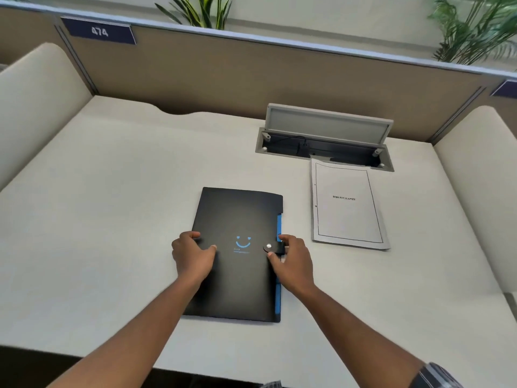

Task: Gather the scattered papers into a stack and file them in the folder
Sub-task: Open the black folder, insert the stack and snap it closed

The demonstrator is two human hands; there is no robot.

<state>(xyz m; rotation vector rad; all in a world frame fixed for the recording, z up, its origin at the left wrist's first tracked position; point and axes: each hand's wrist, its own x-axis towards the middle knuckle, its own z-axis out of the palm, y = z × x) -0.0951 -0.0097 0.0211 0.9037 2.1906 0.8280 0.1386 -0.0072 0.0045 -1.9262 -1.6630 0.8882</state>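
Two hands are on the black folder (237, 256), which lies shut and flat near the middle of the desktop (112, 191), its long sides running from the near edge toward the far edge. I see my left hand (193, 254) resting on the folder's left edge, fingers curled over that edge and thumb flat on the cover; it holds the folder down and encloses nothing else. My right hand (293, 259) is at the folder's right edge, thumb and fingers pinching the black snap strap (272, 247), whose silver stud sits just beside the thumb tip. A blue smiling-face print marks the cover between the two hands, and a blue strip shows along the folder's right edge. I note the stack of papers (348, 204) lying flat to the right of the folder and apart from it, toward the far right of the desktop; its top sheet reads "BIBLIOGRAPHY" inside a ruled border. The stack's far edge touches or slightly overlaps the rim of the recessed cable box (324, 152), whose grey lid stands open at the far edge. A partition panel (223, 77) rises behind, bearing a dark plate numbered 474 (99, 31). Green plants (475, 26) show beyond it.
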